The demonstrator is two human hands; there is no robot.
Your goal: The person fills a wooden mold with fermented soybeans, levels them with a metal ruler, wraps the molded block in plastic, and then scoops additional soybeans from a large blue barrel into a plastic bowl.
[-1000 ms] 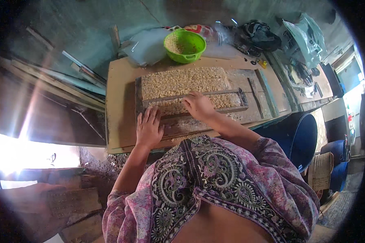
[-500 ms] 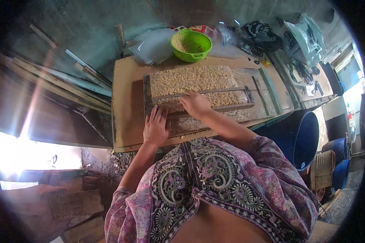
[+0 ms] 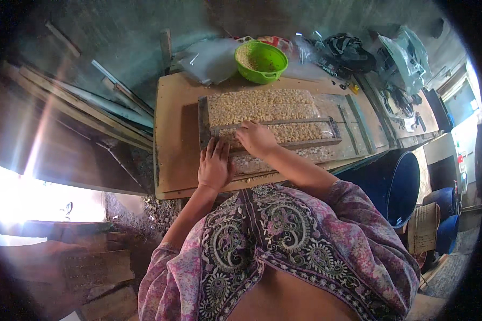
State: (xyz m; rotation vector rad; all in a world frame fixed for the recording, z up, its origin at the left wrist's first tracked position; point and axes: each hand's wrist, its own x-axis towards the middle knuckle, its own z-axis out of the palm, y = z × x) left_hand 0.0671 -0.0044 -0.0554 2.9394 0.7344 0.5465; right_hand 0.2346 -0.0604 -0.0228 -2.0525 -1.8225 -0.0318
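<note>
Pale yellow beans under clear plastic (image 3: 262, 107) fill a shallow wooden frame (image 3: 204, 120) on the table. A narrow dark strip (image 3: 294, 121) crosses them lengthwise, with a second row of beans (image 3: 302, 131) on its near side. My left hand (image 3: 215, 167) lies at the frame's near left corner, its fingers stretched forward over the edge. Bent inward, the fingers of my right hand (image 3: 256, 140) press at the near row's left part, close to the left fingertips. Whatever they may pinch there is hidden.
A green plastic bowl (image 3: 261, 63) with beans stands at the table's back, beside clear plastic sheets (image 3: 209, 60). Thin strips (image 3: 361, 125) lie right of the frame. Blue barrels (image 3: 404, 184) stand right of the table (image 3: 177, 155); long boards (image 3: 85, 109) lean at left.
The whole scene has shifted slightly right in view. Both hands remain at the frame's near left part, the right fingers a little more bent.
</note>
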